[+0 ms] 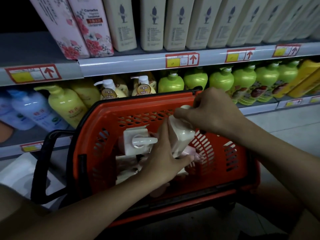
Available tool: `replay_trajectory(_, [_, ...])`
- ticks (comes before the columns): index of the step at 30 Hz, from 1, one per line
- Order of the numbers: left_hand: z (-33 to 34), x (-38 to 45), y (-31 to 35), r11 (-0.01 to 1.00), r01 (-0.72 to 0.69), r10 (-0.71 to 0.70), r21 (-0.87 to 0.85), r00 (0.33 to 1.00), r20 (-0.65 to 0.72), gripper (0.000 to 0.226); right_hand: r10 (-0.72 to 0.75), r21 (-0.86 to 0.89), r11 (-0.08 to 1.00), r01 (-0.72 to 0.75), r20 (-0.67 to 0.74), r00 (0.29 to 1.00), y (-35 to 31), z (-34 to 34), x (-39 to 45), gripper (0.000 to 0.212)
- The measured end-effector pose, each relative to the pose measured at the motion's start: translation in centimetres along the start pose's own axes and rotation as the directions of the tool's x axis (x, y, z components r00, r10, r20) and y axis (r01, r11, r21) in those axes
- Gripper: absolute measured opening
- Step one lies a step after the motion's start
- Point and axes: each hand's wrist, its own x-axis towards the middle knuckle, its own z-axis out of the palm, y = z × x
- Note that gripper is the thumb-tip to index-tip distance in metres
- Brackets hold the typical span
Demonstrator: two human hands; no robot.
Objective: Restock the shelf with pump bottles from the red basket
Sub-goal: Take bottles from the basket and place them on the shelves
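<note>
A red basket [225,170] with a black handle stands on the floor in front of the shelf. Inside it stand cream pump bottles. One cream bottle [181,134] is tilted above the others, and my right hand [213,111] grips its pump head. My left hand [166,156] lies against the side of the same bottle with its fingers straight. A second cream pump bottle [136,142] stands upright to its left in the basket. More pale bottles lie lower in the basket, partly hidden.
The upper shelf [138,64] carries tall cream and floral pink bottles. The lower shelf holds blue, yellow and green pump bottles [242,80]. A white object [20,172] sits on the floor at the left.
</note>
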Motion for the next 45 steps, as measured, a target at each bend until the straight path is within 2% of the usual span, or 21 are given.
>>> replay_trajectory(3, [1.1,0.3,0.4,0.997,0.012,-0.022,-0.082,0.994,-0.11,0.112,-0.017,-0.019,1.0,0.016,-0.041,0.999,-1.3,-0.4,-0.3,0.065])
replay_trajectory(8, [2.5,0.1,1.7,0.983,0.039,-0.088,-0.18,0.958,-0.271,0.087,-0.009,-0.094,0.996,-0.001,-0.11,0.994,-2.2,-0.3,-1.1,0.068])
replay_trajectory(10, [2.6,0.0,2.5,0.981,0.022,-0.073,-0.19,0.961,-0.267,0.081,0.002,-0.126,0.992,-0.019,-0.136,0.991,-2.3,-0.8,-1.2,0.069])
replay_trajectory(13, [2.2,-0.4,3.7,0.962,0.064,-0.109,-0.264,0.981,-0.161,0.085,0.031,-0.086,0.995,-0.044,-0.147,0.989,-2.8,-2.4,-1.6,0.067])
replay_trajectory(14, [1.7,-0.6,4.4,0.955,0.083,-0.127,-0.284,0.982,-0.139,0.085,0.036,-0.027,0.999,-0.04,-0.129,0.991,-3.0,-2.9,-1.7,0.065])
replay_trajectory(16, [0.3,-0.3,5.6,0.936,0.127,-0.179,-0.33,0.975,-0.133,0.08,0.109,0.256,0.962,-0.092,-0.052,0.993,-3.2,-4.0,-1.5,0.065])
replay_trajectory(18, [-1.7,0.3,7.1,0.888,0.179,-0.253,-0.424,0.959,-0.127,0.073,0.23,0.556,0.803,-0.217,0.047,0.972,-2.9,-4.2,-0.8,0.067])
replay_trajectory(20, [-3.9,1.0,8.2,0.811,0.204,-0.288,-0.548,0.955,-0.07,0.069,0.297,0.632,0.718,-0.292,0.102,0.949,-2.2,-3.4,-0.1,0.067])
replay_trajectory(22, [-6.1,1.5,8.8,0.741,0.188,-0.244,-0.645,0.97,0.004,0.064,0.322,0.648,0.67,-0.364,0.188,0.928,-2.1,-2.3,0.0,0.065])
replay_trajectory(24, [-8.3,1.8,9.2,0.709,0.149,-0.201,-0.689,0.98,0.006,0.056,0.243,0.697,0.591,-0.406,0.326,0.914,-2.5,-1.6,-0.3,0.062])
replay_trajectory(26, [-10.3,1.9,9.2,0.685,0.116,-0.173,-0.72,0.985,-0.005,0.054,0.093,0.747,0.538,-0.391,0.409,0.908,-3.0,-1.3,-1.0,0.055])
replay_trajectory(29, [-12.1,1.6,9.1,0.709,0.096,-0.179,-0.699,0.983,-0.046,0.053,-0.063,0.776,0.543,-0.32,0.417,0.907,-3.7,-0.8,-2.2,0.037])
replay_trajectory(34, [-13.5,0.4,10.1,0.793,0.069,-0.155,-0.605,0.984,-0.091,0.021,-0.098,0.833,0.459,-0.308,0.392,0.915,-5.0,-1.0,-3.6,0.03])
replay_trajectory(36, [-14.6,-0.2,10.8,0.849,0.079,-0.131,-0.522,0.989,-0.063,0.034,-0.072,0.852,0.447,-0.271,0.336,0.939,-5.8,-1.2,-3.7,0.034])
replay_trajectory(38, [-16.3,-0.9,11.8,0.917,0.048,-0.093,-0.396,0.991,-0.095,0.051,-0.058,0.845,0.507,-0.17,0.23,0.971,-7.0,-1.6,-3.3,0.041])
replay_trajectory(40, [-18.3,-1.8,13.0,0.953,0.007,-0.064,-0.303,0.982,-0.178,0.054,-0.084,0.834,0.545,-0.086,0.156,0.984,-8.7,-2.4,-2.9,0.043])
replay_trajectory(45, [-24.3,-3.9,17.1,0.974,-0.147,0.077,-0.171,0.929,-0.363,0.055,-0.172,0.864,0.504,0.01,0.089,0.981,-15.7,-5.4,-1.2,0.047])
